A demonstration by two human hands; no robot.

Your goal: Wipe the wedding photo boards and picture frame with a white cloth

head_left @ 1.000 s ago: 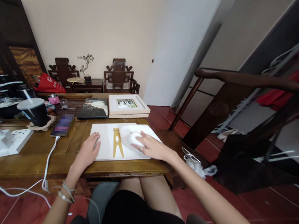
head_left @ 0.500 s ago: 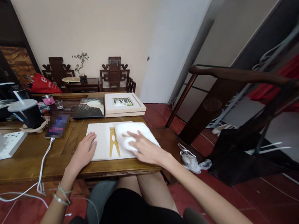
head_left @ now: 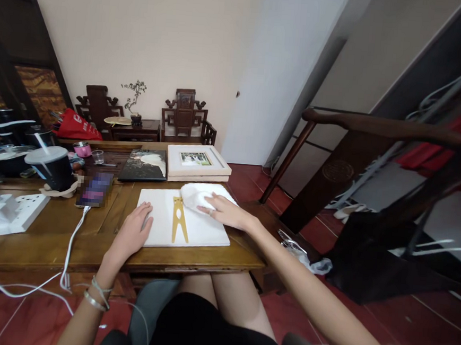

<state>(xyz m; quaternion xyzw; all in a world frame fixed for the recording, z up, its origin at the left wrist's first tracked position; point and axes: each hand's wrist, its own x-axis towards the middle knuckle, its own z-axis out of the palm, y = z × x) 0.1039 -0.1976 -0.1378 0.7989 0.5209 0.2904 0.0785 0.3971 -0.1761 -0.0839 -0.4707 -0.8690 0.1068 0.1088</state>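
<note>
Two hands work on a white board (head_left: 205,234) lying flat near the front edge of the wooden worktop (head_left: 49,238). The right hand (head_left: 227,212) presses a wadded white cloth (head_left: 194,195) onto the board's far part, just right of a yellow peg-shaped piece (head_left: 180,220). Its grip is apart, fingers spread on top rather than closed round the wad. The left hand (head_left: 132,234) lies flat, grip apart, on the board's left edge. Wiping well here probably wants even pressure, the left palm pinning the board, and strokes skirting the yellow piece. The board looks smooth, matte and rectangular; the cloth soft and crumpled; the worktop glossy and grained.
</note>
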